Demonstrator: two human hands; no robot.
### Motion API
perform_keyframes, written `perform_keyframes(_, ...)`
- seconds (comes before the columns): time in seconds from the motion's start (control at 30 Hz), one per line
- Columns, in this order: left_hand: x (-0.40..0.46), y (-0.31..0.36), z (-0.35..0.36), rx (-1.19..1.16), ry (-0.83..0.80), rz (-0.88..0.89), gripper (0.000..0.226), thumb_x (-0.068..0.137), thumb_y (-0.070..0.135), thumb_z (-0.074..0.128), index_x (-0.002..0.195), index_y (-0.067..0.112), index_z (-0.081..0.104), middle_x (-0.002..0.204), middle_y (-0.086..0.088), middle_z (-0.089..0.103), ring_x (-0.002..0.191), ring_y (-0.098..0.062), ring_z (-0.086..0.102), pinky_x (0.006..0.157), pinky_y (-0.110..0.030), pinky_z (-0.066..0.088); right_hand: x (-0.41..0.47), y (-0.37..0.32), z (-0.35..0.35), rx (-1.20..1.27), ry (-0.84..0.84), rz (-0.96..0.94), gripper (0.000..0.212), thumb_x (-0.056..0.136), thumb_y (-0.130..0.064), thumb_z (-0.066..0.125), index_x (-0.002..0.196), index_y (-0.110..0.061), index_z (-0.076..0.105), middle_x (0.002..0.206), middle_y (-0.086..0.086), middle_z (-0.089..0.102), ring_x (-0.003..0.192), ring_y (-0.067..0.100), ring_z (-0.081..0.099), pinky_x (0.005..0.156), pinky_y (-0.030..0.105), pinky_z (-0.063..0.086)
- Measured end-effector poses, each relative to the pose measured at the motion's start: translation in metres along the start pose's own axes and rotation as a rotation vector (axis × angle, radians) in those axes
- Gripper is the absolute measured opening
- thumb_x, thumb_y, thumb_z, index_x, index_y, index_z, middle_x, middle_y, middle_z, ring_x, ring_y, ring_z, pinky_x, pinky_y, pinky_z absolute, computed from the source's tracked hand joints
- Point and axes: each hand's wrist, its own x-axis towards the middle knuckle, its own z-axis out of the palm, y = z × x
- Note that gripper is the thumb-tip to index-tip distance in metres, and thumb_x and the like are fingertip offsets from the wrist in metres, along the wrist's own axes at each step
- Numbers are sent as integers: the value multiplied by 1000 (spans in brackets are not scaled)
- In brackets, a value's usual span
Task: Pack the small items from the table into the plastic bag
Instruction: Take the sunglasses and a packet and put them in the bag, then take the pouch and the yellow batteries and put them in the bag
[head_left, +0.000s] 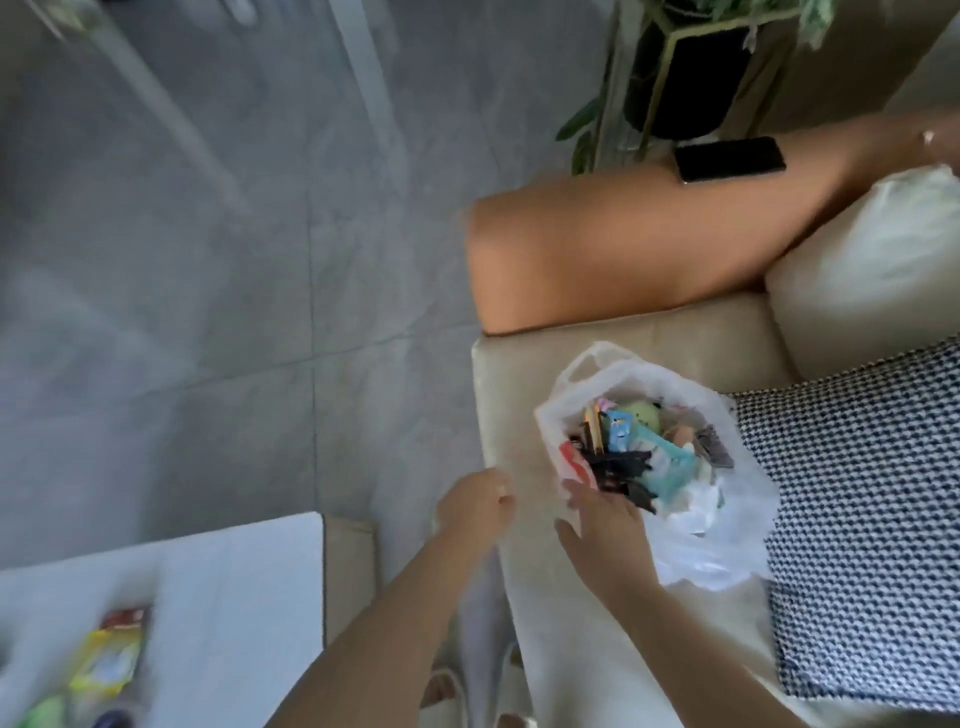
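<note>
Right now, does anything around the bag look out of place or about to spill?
Nothing has spilled. The white plastic bag sits open on the cream sofa seat, full of small packets. One oddity: a black phone lies on a bare leg of someone seated nearby, where it could slide off. Colourful packets remain on the white table.

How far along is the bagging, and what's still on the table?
Done: the plastic bag on the sofa seat already holds many packets. In hand: nothing visible; the right hand is at the bag's mouth, the left hand is loosely closed beside it. Left: the yellow packet and others on the white table.
</note>
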Motion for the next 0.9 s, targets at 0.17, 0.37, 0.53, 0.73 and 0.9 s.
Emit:
perform_keyframes(0.17,-32,-84,25,-196,-15,-195,27,92,30,51,114,21,63,123,-3,63,115,-23,59,95,-31,49,-7,-39,47,-114,-181,-158,42,98,-33,39,139,-24,38,131,-3,54,121,17,50,107,32,35)
perform_keyframes(0.37,-95,-178,65,-354,-35,-417,30,89,40,51,113,26,63,123,2,64,113,-19,61,96,-30,48,-29,-87,111,-326,-318,-261,39,93,-40,42,130,-29,48,125,-5,61,118,15,55,99,29,39)
perform_keyframes(0.53,-170,-247,88,-421,-65,-583,36,92,46,43,121,31,58,132,4,56,122,-19,54,102,-32,44,-80,-148,166,-417,-378,-387,38,92,-40,42,127,-29,51,123,-2,64,116,19,58,96,28,42)
perform_keyframes(0.73,-279,-329,130,-548,-50,-733,40,94,48,38,114,23,63,123,1,63,115,-20,58,94,-27,44,-172,-220,231,-513,-450,-587,38,94,-41,40,126,-25,53,123,-2,64,117,18,57,101,31,38)
perform_keyframes(0.9,-371,-394,176,-655,29,-842,47,97,49,31,118,17,59,123,-2,62,112,-21,58,95,-30,46,-258,-274,286,-615,-507,-783,35,97,-40,36,120,-20,52,113,1,66,109,22,60,94,34,40)
